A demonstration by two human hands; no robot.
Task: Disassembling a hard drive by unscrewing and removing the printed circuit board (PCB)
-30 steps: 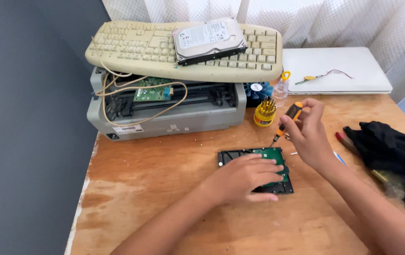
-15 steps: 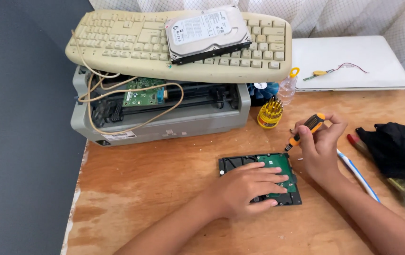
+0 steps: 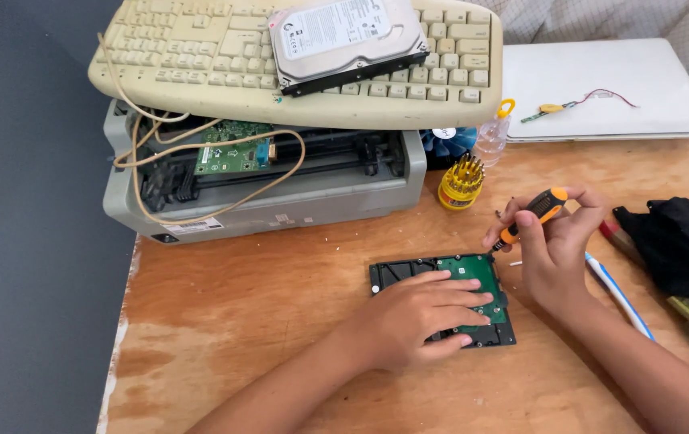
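On the wooden bench (image 3: 280, 321), two hard drives: left hand (image 3: 421, 317) lies flat and spread on one hard drive (image 3: 473, 273) mid-bench; right hand (image 3: 557, 241) grips one screwdriver (image 3: 531, 215); the second drive (image 3: 344, 36) tops one keyboard (image 3: 200, 56).

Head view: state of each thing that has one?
Hard drive on the table: circuit-board side up, pinned by left hand.
Screwdriver: gripped in right hand, tip at the drive's far right corner.
Second hard drive: label up, on keyboard.
Printer: open, board exposed.
Laptop: shut.
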